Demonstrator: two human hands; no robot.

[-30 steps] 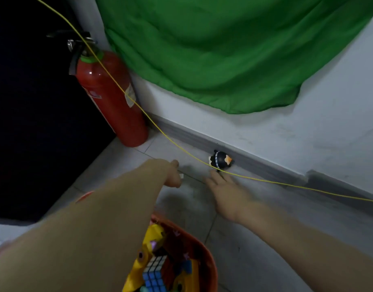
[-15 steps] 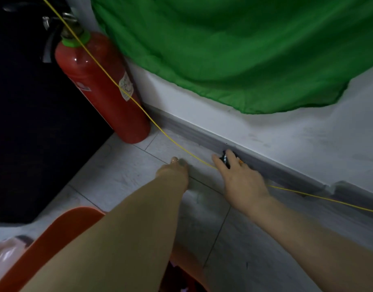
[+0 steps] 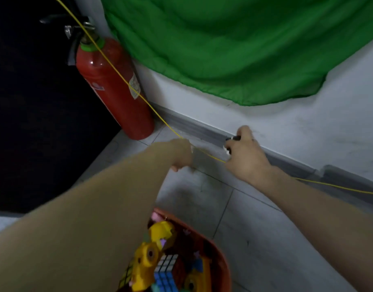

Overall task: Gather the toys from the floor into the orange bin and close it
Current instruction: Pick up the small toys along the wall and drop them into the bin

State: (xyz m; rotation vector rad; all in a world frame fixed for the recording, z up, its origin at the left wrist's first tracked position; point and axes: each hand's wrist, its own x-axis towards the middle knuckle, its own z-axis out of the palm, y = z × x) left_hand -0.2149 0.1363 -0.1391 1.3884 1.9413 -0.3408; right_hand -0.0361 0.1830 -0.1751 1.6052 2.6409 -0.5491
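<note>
Two hands reach toward the baseboard: my right hand (image 3: 245, 157) curls around a small black toy (image 3: 232, 141) there, my left hand (image 3: 181, 153) looks clenched beside the yellow cord (image 3: 122, 77). Below, the orange bin (image 3: 220, 262) holds toys.

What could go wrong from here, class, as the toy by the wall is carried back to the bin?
1. The yellow cord runs taut between the two hands; the right hand, gripping the small black toy, could snag it.
2. A tugged cord crosses the red fire extinguisher and might tip it.
3. The orange bin already looks heaped, so the toy may roll out.
</note>
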